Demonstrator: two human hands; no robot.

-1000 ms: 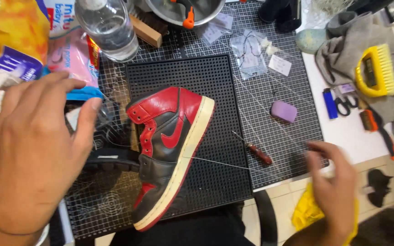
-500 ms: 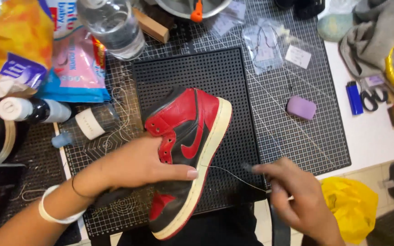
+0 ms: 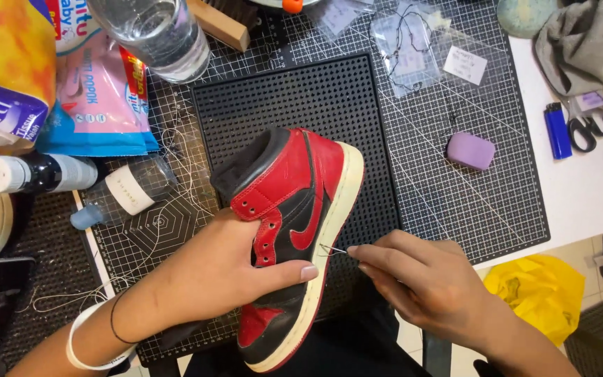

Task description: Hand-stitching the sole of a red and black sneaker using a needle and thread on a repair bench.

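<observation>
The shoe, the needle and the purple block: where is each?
Shoe point(image 3: 284, 181): head view, red ankle panel.
Needle point(image 3: 333, 249): head view, thin metal shaft at the sole edge.
Purple block point(image 3: 470, 151): head view, top face.

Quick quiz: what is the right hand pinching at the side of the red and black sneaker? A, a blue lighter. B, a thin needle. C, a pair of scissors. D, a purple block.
B: the right hand pinches a thin needle whose tip meets the sneaker at its cream sole edge, while the left hand steadies the shoe.

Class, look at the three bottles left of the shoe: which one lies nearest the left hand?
The small clear bottle with the blue tip, lying just above the left hand; the white-capped bottle and the large water bottle lie farther off.
</observation>
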